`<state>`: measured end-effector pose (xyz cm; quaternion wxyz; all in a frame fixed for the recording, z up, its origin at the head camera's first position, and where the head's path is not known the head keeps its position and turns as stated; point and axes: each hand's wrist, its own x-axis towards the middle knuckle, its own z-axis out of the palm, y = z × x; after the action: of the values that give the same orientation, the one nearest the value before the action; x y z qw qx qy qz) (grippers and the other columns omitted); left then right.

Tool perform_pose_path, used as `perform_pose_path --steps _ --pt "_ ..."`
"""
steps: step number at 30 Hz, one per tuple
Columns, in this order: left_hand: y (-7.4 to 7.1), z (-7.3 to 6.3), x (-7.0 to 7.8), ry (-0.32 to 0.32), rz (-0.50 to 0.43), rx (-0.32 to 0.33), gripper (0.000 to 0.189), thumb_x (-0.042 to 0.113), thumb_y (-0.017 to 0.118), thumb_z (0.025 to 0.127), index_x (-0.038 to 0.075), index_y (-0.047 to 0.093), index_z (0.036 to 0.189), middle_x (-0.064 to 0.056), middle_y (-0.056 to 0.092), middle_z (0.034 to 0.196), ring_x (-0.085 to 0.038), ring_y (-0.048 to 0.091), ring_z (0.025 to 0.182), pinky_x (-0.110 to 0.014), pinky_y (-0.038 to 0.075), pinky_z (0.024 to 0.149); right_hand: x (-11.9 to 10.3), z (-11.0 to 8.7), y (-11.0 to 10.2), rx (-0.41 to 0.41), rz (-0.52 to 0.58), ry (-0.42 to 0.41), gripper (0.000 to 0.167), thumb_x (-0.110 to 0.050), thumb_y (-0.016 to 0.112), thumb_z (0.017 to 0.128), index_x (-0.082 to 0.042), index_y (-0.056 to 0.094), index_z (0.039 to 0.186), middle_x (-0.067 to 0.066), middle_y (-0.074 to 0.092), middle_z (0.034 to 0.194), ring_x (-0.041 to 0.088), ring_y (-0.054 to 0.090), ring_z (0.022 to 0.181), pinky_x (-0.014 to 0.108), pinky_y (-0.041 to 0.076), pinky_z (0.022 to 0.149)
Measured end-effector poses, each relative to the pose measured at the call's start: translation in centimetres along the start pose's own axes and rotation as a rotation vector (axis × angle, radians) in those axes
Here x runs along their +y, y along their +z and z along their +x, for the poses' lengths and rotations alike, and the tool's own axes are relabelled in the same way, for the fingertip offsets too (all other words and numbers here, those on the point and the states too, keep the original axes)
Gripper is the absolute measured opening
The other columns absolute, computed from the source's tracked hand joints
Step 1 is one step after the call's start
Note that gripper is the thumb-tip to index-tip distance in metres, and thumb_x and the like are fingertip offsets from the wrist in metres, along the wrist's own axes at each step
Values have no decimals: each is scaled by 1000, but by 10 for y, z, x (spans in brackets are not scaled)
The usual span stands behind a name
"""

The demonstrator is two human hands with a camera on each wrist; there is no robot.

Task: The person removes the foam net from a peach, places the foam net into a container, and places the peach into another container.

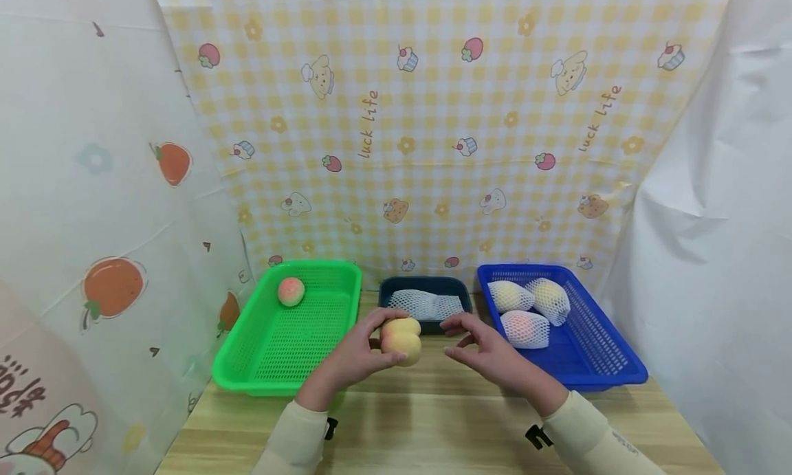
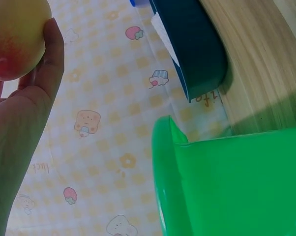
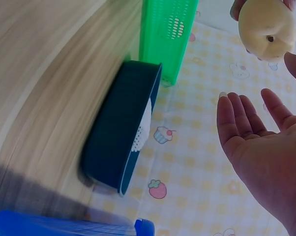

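Observation:
My left hand grips a yellow peach with a pink blush between thumb and fingers, held up above the table. In the left wrist view the peach shows its red-tinged side; the right wrist view shows its pale end with a small dark pit. To the right of the peach, and apart from it, my right hand is raised with its fingers loosely bent and nothing in them. Behind both hands, white foam net sleeves lie in a small dark teal bin.
On the left a green basket holds one pink peach. A blue basket on the right contains three net-wrapped peaches. All stand on a wooden table, before a yellow checked cloth.

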<state>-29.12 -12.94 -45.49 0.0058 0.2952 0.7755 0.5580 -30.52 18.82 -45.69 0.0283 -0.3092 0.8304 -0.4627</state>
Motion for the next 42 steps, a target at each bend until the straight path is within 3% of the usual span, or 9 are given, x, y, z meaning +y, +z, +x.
perform_pose_path --steps 5,8,13,17,22,25,32,38,42 --pt "-3 1 1 -17 14 -30 63 22 87 99 17 58 154 -6 58 147 -25 63 115 -41 61 95 -2 -1 2 -5 1 -12 35 -23 73 110 -21 63 143 1 63 144 28 62 132 36 58 102" --pt "-11 1 3 -35 68 -78 62 22 86 99 18 59 154 -5 59 146 -24 63 112 -39 61 93 0 -1 3 -14 12 -12 33 -22 72 110 -20 64 142 1 63 143 28 61 133 36 57 102" --pt "-35 0 12 -40 242 -181 58 20 87 96 17 64 148 -4 63 140 -23 61 110 -41 56 89 4 -2 6 -38 10 -28 26 -22 71 111 -21 65 136 0 64 138 26 61 131 37 57 102" --pt "-59 3 13 -40 349 -218 56 19 88 94 15 66 146 -2 65 136 -23 60 112 -44 53 94 6 -4 7 -49 9 -48 24 -19 70 111 -22 65 135 1 64 136 22 61 129 36 57 101" --pt "-81 5 15 -59 521 -193 59 15 87 91 12 66 147 -5 65 137 -22 61 113 -46 54 97 8 -8 7 -33 -1 -72 22 -20 70 111 -22 65 133 2 64 134 19 61 126 36 57 100" --pt "-90 9 14 -98 567 -161 64 19 88 90 9 64 149 -5 67 136 -20 63 111 -46 55 96 8 -9 8 -22 -9 -83 20 -23 70 111 -22 66 131 2 65 133 18 61 124 36 58 99" --pt "-119 21 -6 -177 673 -59 68 27 88 92 7 63 152 -7 72 134 -21 68 107 -48 58 91 7 -13 9 -16 6 -87 20 -13 69 111 -19 66 130 4 66 131 18 62 121 35 58 97" --pt "-149 35 -25 -185 802 -41 70 27 87 93 1 62 153 -21 65 144 -34 67 118 -55 56 94 8 -16 10 -26 28 -71 18 -17 70 111 -20 67 129 10 67 130 36 63 122 36 58 98" --pt "-165 40 -36 -227 810 -51 72 26 85 95 -3 58 155 -28 58 143 -35 66 110 -52 57 88 11 -17 13 -37 33 -71 18 -21 69 112 -21 67 129 10 67 130 33 63 122 35 58 98"
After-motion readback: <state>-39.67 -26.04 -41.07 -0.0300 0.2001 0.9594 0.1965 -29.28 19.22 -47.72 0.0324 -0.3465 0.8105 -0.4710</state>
